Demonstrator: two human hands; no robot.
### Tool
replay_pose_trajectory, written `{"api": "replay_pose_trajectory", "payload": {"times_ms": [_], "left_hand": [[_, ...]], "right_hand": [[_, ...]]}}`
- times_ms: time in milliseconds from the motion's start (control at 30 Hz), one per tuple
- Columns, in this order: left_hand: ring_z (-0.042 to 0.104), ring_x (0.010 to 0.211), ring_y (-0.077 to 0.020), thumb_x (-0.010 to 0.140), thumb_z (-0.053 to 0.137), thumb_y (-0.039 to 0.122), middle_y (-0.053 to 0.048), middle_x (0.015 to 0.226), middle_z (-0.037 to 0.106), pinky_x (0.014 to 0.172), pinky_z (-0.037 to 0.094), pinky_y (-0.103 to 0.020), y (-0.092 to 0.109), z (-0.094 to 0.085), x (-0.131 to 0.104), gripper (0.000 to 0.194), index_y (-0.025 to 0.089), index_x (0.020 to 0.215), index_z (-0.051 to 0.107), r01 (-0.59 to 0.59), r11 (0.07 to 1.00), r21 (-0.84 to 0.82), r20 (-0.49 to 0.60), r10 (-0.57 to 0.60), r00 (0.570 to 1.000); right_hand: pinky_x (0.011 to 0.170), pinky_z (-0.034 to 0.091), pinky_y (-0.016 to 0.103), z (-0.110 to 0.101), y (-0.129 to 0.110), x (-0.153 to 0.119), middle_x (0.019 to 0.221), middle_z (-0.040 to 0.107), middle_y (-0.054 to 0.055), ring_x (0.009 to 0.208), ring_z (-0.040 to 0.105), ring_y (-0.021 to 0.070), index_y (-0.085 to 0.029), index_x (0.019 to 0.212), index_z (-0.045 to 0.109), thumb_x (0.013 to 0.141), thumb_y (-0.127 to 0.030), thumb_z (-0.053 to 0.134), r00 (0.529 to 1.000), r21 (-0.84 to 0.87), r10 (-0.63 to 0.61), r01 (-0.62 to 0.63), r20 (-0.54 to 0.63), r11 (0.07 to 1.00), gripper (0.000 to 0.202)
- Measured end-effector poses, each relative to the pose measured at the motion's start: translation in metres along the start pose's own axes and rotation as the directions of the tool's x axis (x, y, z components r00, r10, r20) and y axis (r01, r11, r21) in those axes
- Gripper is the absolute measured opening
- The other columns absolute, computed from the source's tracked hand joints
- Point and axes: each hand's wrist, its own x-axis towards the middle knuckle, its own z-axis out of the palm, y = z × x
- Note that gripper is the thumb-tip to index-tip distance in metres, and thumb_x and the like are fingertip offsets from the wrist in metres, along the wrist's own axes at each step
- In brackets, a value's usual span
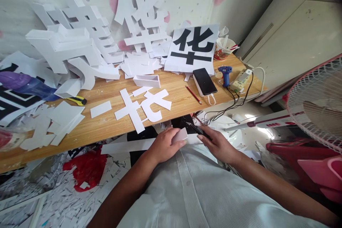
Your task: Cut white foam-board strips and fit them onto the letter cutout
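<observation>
My left hand [167, 145] is closed around a small white foam-board piece [181, 135], held low at the table's front edge. Just right of it, my right hand [220, 144] grips a black-handled craft knife [199, 129], its tip pointing up and left. A long white strip [125, 146] stretches sideways behind my left hand. On the table lie a cut-out white character [130, 108], a small rectangular piece [100, 109] and a narrow open white box [146, 81]. A printed sheet with a black character [191, 48] leans at the back.
Stacked white foam letters [72, 42] line the back of the wooden table [104, 92]. A yellow cutter [77, 100], pencil [193, 94], phone [205, 81], blue glue gun [225, 74] and power strip [242, 81] lie there. A fan [317, 103] stands right. White scraps and a red bag [87, 169] cover the floor.
</observation>
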Motion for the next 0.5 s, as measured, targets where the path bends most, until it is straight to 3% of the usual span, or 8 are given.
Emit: {"api": "replay_pose_trajectory", "payload": {"times_ms": [133,267,400,500], "left_hand": [[0.073,0.099,-0.0251,0.098,0.073,0.049,-0.008,0.113,0.079,0.091,0.055,-0.036,0.0,0.002,-0.011,0.037,0.021,0.122,0.076,0.054,0.992,-0.116,0.14,-0.038,0.989],[0.072,0.102,-0.025,0.097,0.074,0.048,-0.007,0.119,0.079,0.092,0.054,-0.035,0.001,0.009,-0.021,0.038,0.021,0.123,0.077,0.126,0.97,-0.207,0.202,-0.084,0.976],[0.069,0.095,-0.0231,0.1,0.068,0.051,-0.005,0.108,0.077,0.085,0.051,-0.034,0.001,0.013,-0.025,0.035,0.02,0.115,0.076,0.171,0.959,-0.226,0.232,-0.117,0.966],[0.068,0.094,-0.023,0.099,0.069,0.053,-0.005,0.107,0.077,0.084,0.05,-0.033,-0.001,0.015,-0.024,0.037,0.021,0.116,0.076,0.179,0.952,-0.247,0.251,-0.116,0.961]], "right_hand": [[0.096,0.056,0.042,-0.004,-0.002,-0.016,0.126,0.078,0.013,0.112,0.075,0.0303,-0.027,0.144,0.065,0.112,-0.042,0.057,0.988,-0.204,-0.102,0.124,0.117,0.971,0.036],[0.085,0.055,0.038,-0.006,-0.002,-0.031,0.117,0.078,0.013,0.099,0.075,0.0283,-0.025,0.135,0.066,0.11,-0.033,0.056,0.964,-0.353,-0.111,0.194,0.243,0.915,0.028],[0.08,0.052,0.036,-0.006,0.003,-0.037,0.103,0.078,0.01,0.089,0.072,0.0273,-0.024,0.126,0.069,0.102,-0.023,0.06,0.958,-0.46,-0.104,0.221,0.266,0.86,0.025],[0.079,0.051,0.034,-0.003,0.006,-0.036,0.102,0.079,0.009,0.088,0.072,0.0262,-0.025,0.129,0.07,0.102,-0.025,0.061,0.956,-0.481,-0.098,0.225,0.275,0.847,0.028]]}}
